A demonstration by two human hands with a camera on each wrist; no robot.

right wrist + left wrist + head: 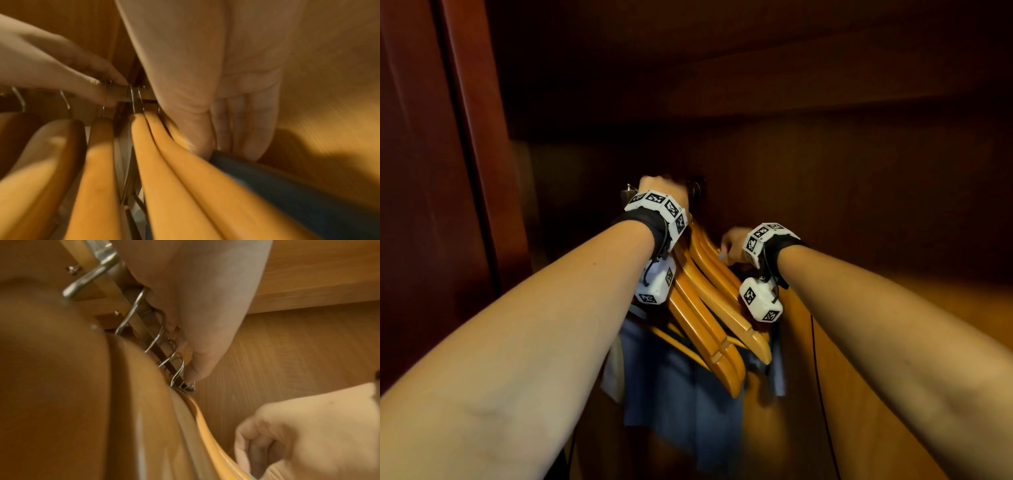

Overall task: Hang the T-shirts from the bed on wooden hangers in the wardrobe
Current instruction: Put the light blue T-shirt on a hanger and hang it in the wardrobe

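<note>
Several wooden hangers (705,308) hang by metal hooks (158,335) on the wardrobe rail (133,305). My left hand (659,185) is up at the rail. Its fingertips (191,374) pinch the hook of the end hanger (131,97), thumb under and fingers over the rail. My right hand (729,246) is lower and to the right. Thumb and fingers (213,151) pinch the shoulder of the rightmost hanger, which carries a dark blue T-shirt (287,191). Blue cloth (681,394) hangs below the hangers.
The wardrobe's wooden side wall (893,342) stands close on the right of my right arm. The dark red door edge (465,154) is on the left. A metal rail bracket (90,277) sits at the rail's near end. A shelf (791,85) is overhead.
</note>
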